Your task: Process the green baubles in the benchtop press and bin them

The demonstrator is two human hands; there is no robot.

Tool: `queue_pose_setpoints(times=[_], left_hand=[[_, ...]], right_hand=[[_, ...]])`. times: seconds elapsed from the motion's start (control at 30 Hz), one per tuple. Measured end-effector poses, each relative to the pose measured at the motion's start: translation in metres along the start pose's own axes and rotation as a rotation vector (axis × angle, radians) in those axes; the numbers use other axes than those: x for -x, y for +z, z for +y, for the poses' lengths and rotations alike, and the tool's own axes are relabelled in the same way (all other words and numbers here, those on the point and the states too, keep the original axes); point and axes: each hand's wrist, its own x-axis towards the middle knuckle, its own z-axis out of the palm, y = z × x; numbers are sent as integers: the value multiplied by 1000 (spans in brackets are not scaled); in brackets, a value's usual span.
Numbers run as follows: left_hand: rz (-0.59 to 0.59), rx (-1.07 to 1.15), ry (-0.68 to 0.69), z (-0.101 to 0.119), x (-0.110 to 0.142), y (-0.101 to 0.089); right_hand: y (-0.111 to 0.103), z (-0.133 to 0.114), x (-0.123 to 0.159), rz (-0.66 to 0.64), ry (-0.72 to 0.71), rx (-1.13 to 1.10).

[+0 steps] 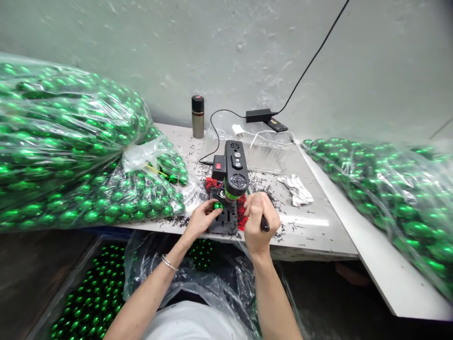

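My left hand point(203, 217) pinches a shiny green ball point(218, 205) between thumb and fingers, over the black slotted base plate point(223, 224) of a small machine. Above and just right of the ball is the machine's black head point(237, 165), with round vents, buttons and a green band at its lower end. A red switch point(218, 165) sits on its side. To the right of the machine, my right hand point(261, 218) is closed around a black handle point(264, 224); only its end shows, and what it joins is hidden.
Bags of green balls lie at left point(63, 141) and right point(389, 198). A dark-capped bottle point(198, 120), power adapter point(259, 115), clear plastic tray point(271, 158) and white glove point(296, 190) are on the table point(318, 231). Small black bits lie scattered. Below are more green balls point(95, 293).
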Motion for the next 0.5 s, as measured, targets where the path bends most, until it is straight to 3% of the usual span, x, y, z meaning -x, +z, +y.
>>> queue_pose_setpoints(times=[0.2,0.5], left_hand=[[26,-278,171,1,6,7],[54,-386,302,-5,7,14]], right_hand=[[1,3,7,19,-33,-8],[1,6,14,23,-35,69]])
